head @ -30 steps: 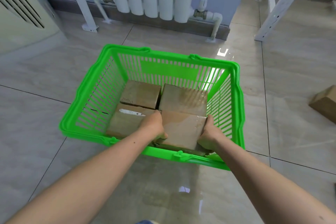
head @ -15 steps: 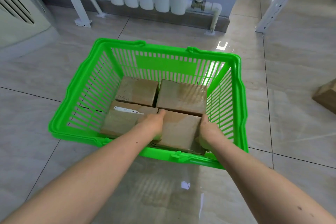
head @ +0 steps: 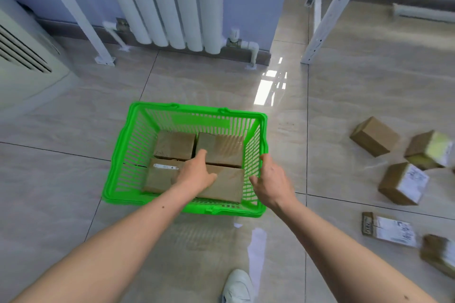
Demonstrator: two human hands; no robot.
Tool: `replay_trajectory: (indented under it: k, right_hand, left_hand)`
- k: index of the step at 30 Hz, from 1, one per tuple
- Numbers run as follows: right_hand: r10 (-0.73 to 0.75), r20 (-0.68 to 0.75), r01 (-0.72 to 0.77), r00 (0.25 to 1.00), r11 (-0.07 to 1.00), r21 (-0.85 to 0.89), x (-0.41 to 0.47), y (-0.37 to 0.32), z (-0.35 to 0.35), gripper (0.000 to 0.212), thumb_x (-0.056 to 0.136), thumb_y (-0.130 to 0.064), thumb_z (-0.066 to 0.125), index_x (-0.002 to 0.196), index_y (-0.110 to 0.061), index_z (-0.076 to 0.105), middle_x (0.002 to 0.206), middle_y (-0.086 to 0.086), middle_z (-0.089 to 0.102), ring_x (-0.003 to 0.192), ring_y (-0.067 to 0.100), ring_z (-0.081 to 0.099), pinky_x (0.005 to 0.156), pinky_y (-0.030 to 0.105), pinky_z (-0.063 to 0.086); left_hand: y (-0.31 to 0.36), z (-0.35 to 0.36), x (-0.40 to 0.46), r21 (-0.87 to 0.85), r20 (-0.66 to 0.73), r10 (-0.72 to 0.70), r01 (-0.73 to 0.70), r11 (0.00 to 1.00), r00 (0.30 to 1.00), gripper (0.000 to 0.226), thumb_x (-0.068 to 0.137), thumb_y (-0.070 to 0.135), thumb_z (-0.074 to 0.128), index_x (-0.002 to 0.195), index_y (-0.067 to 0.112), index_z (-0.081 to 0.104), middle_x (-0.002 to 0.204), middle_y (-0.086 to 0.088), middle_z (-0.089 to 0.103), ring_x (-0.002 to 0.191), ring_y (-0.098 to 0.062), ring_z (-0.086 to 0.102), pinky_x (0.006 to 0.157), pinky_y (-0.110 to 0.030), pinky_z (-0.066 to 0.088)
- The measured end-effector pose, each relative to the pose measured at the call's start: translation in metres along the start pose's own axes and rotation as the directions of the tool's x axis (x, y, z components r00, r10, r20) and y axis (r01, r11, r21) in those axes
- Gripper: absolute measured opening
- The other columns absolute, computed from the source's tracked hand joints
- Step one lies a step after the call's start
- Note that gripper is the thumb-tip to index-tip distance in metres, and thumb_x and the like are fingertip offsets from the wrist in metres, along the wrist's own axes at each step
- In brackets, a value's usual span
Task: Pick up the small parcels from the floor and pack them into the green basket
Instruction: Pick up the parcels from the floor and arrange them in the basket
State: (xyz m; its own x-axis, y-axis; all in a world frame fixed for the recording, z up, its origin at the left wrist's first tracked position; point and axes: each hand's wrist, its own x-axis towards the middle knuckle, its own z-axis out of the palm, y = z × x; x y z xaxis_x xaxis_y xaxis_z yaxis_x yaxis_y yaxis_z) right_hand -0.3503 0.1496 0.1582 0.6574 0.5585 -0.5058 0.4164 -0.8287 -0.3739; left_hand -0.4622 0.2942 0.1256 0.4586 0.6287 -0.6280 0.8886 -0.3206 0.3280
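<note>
The green basket (head: 128, 145) stands on the tiled floor with several brown parcels packed flat inside. My left hand (head: 197, 174) hovers over the near parcels with its fingers straight, reaching toward the far right parcel (head: 221, 149). The near right parcel (head: 226, 186) lies free under it. My right hand (head: 270, 182) is open above the basket's right rim and holds nothing. More parcels lie on the floor to the right: a plain one (head: 374, 139), one with a yellow side (head: 429, 152), and one with a white label (head: 403, 183).
A flat labelled parcel (head: 387, 229) and another parcel (head: 438, 254) lie at the lower right. A white radiator (head: 167, 2) and white metal legs (head: 330, 15) stand behind. A cream appliance (head: 22, 61) is at left. My white shoe (head: 237, 286) is at the bottom.
Both hands let go of the near right parcel, which now lies in the basket, and lifted away. The view pulled back and up, so the parcels on the right came into view.
</note>
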Motion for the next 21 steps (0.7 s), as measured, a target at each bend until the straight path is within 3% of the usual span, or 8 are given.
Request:
replay_trajectory:
  k: [7, 11, 16, 21]
  right_hand:
    - [0.065, 0.032, -0.066, 0.997, 0.997, 0.050, -0.098, 0.010, -0.142, 0.055, 0.090, -0.027, 0.056, 0.138, -0.011, 0.033, 0.129, 0.014, 0.059, 0.119, 0.036, 0.055, 0.089, 0.041, 0.047]
    - [0.148, 0.010, -0.149, 0.989, 0.981, 0.122, -0.142, 0.032, -0.213, 0.056, 0.089, -0.028, 0.058, 0.137, -0.011, 0.037, 0.130, 0.015, 0.059, 0.121, 0.035, 0.054, 0.095, 0.040, 0.046]
    - [0.224, -0.001, -0.221, 0.975, 0.965, 0.143, -0.173, 0.089, -0.289, 0.051, 0.087, -0.028, 0.059, 0.131, -0.011, 0.041, 0.127, 0.013, 0.059, 0.119, 0.035, 0.054, 0.093, 0.039, 0.046]
    - [0.319, -0.005, -0.312, 0.948, 0.931, 0.188, -0.170, 0.170, -0.359, 0.055, 0.086, -0.031, 0.060, 0.134, -0.012, 0.040, 0.128, 0.010, 0.058, 0.119, 0.032, 0.055, 0.094, 0.038, 0.047]
  left_hand:
    - [0.093, -0.082, -0.111, -0.124, 0.042, 0.025, -0.019, 0.992, 0.999, 0.069, 0.074, 0.038, 0.067, 0.136, 0.022, 0.043, 0.110, -0.009, 0.070, 0.101, -0.032, 0.068, 0.083, -0.047, 0.058]
    - [0.158, -0.111, -0.164, -0.154, 0.088, 0.069, -0.055, 0.987, 0.994, 0.050, 0.077, 0.032, 0.066, 0.124, 0.021, 0.052, 0.101, -0.007, 0.071, 0.081, -0.026, 0.074, 0.074, -0.044, 0.062]
    - [0.261, -0.112, -0.204, -0.197, 0.169, 0.138, -0.104, 0.975, 0.976, 0.044, 0.078, 0.026, 0.065, 0.119, 0.018, 0.055, 0.089, -0.007, 0.073, 0.080, -0.023, 0.074, 0.066, -0.036, 0.062]
    - [0.369, -0.083, -0.214, -0.255, 0.216, 0.207, -0.149, 0.955, 0.954, 0.041, 0.080, 0.023, 0.064, 0.119, 0.015, 0.054, 0.097, -0.012, 0.073, 0.071, -0.019, 0.068, 0.056, -0.029, 0.054]
